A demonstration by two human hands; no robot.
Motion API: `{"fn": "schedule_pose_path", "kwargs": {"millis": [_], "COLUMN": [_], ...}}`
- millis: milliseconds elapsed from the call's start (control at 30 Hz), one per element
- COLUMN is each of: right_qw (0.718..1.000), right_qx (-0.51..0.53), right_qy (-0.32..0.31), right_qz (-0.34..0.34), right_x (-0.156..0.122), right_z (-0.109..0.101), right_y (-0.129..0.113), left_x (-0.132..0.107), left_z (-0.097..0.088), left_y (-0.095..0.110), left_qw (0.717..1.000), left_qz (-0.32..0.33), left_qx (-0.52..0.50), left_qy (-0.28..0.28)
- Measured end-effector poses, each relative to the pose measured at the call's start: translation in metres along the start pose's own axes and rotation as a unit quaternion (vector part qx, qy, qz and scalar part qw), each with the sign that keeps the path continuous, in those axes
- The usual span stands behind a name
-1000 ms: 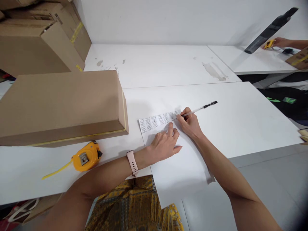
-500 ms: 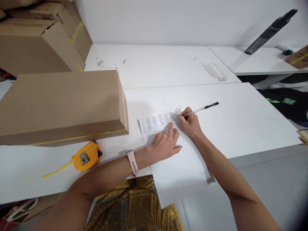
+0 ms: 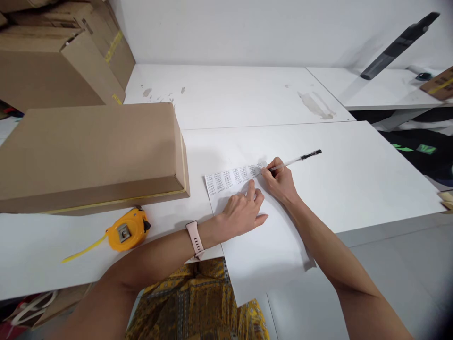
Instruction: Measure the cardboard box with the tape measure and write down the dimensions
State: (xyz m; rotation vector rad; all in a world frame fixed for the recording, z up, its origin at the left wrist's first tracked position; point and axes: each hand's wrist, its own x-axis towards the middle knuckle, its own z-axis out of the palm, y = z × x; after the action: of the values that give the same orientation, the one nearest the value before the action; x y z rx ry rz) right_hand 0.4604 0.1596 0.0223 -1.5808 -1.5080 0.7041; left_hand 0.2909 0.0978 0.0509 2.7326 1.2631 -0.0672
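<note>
A white sheet of paper [image 3: 262,264] lies on the white table, its lower part hanging past the front edge. Several columns of small handwriting fill its upper part. My right hand [image 3: 281,182] is closed around a pen [image 3: 296,159] with a clear barrel and a black end, its tip at the paper's top right. My left hand [image 3: 243,211] rests on the sheet below the writing, fingers stretched and apart, holding nothing. A pink watch band [image 3: 195,239] circles my left wrist.
A large cardboard box [image 3: 92,146] stands on the table at the left. Before it lies an orange tape measure [image 3: 128,230] with some yellow blade out. More cardboard boxes [image 3: 35,71] are stacked behind. A dark, long object [image 3: 392,49] stands tilted at the back right.
Almost nothing differs. Both hands, the pen and the paper keep their places, with only a very slight shift of the view.
</note>
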Motion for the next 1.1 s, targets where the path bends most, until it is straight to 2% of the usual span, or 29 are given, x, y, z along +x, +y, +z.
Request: {"fn": "schedule_pose_path", "kwargs": {"millis": [100,200,300,367,467,567,600,667,767,833,900,933,1000,1033,1100], "right_qw": [0.998,0.988,0.973,0.965,0.955,0.953,0.954,0.952,0.939,0.939,0.952,0.962,0.977,0.977,0.947], "right_qx": [-0.001,-0.039,-0.142,-0.205,-0.269,-0.272,-0.262,-0.241,-0.204,-0.161,-0.098,-0.067,-0.007,0.021,0.102], "right_qy": [0.061,0.133,0.145,0.124,0.088,0.101,0.119,0.172,0.251,0.255,0.201,0.15,-0.024,-0.121,-0.291], "right_qz": [-0.023,-0.074,-0.109,-0.103,-0.09,-0.087,-0.082,-0.078,-0.118,-0.167,-0.208,-0.219,-0.21,-0.176,-0.092], "right_x": [0.004,0.012,0.019,0.021,0.023,0.025,0.026,0.026,0.012,-0.009,-0.039,-0.057,-0.091,-0.106,-0.13], "right_z": [-0.007,-0.023,-0.041,-0.047,-0.048,-0.048,-0.05,-0.057,-0.063,-0.056,-0.036,-0.023,0.006,0.02,0.043], "right_y": [0.007,0.02,0.038,0.049,0.059,0.063,0.062,0.054,0.02,-0.017,-0.057,-0.076,-0.107,-0.119,-0.136], "left_x": [0.0,-0.001,-0.013,-0.033,-0.081,-0.142,-0.161,-0.194,-0.222,-0.227,-0.227,-0.226,-0.227,-0.229,-0.236], "left_z": [0.0,-0.006,-0.019,-0.03,-0.039,-0.029,-0.022,-0.006,0.012,0.016,0.013,0.01,-0.001,-0.007,-0.019], "left_y": [0.0,0.001,0.0,-0.004,-0.02,-0.049,-0.061,-0.083,-0.11,-0.121,-0.124,-0.122,-0.111,-0.102,-0.084], "left_qw": [1.0,1.0,1.0,1.0,0.994,0.954,0.935,0.913,0.912,0.917,0.914,0.91,0.896,0.884,0.85], "left_qz": [0.001,0.001,-0.006,-0.007,-0.029,-0.125,-0.167,-0.242,-0.303,-0.32,-0.338,-0.342,-0.322,-0.294,-0.222], "left_qx": [0.003,0.001,-0.009,-0.022,-0.038,-0.022,-0.007,0.019,0.004,-0.026,-0.065,-0.101,-0.232,-0.315,-0.458], "left_qy": [-0.005,-0.016,-0.027,-0.009,0.099,0.272,0.313,0.327,0.275,0.236,0.214,0.21,0.197,0.182,0.138]}}
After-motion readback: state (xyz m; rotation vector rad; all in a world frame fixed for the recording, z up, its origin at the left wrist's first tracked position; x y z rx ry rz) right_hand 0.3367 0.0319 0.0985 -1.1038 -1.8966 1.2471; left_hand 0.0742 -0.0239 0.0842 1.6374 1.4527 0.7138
